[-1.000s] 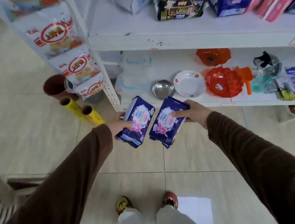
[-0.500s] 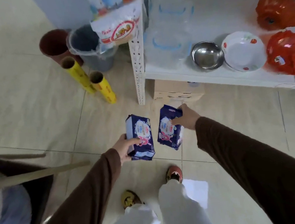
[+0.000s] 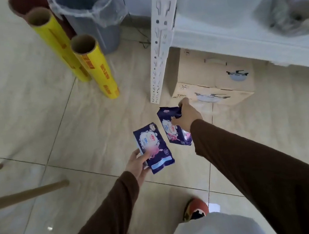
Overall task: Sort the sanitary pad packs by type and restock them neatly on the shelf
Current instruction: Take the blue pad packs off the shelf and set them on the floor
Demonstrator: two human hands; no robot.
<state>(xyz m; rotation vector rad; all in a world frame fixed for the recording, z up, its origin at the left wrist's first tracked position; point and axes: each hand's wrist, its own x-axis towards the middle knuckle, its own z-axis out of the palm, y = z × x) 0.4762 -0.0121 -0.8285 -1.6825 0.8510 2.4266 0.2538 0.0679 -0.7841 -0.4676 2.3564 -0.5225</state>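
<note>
Soft, even daylight fills the scene, bright but not harsh. The glossy floor tiles [image 3: 34,119] carry pale sheen, with a small hot glint at 8 o'clock and a bright patch of light near 5 o'clock. Shadows are faint and diffuse. Motion blur smears the steel bowl [image 3: 295,4] at 2 o'clock and softens the print on the packs. Wide-angle distortion bends the shelf post [image 3: 161,45] and stretches the sleeves toward the lower edge.

I can make out red print on both purple packs [image 3: 154,147] and on the yellow rolls [image 3: 98,71], but none sharp enough to read. The cardboard box [image 3: 212,77] shows small dark lettering, also illegible to me.
</note>
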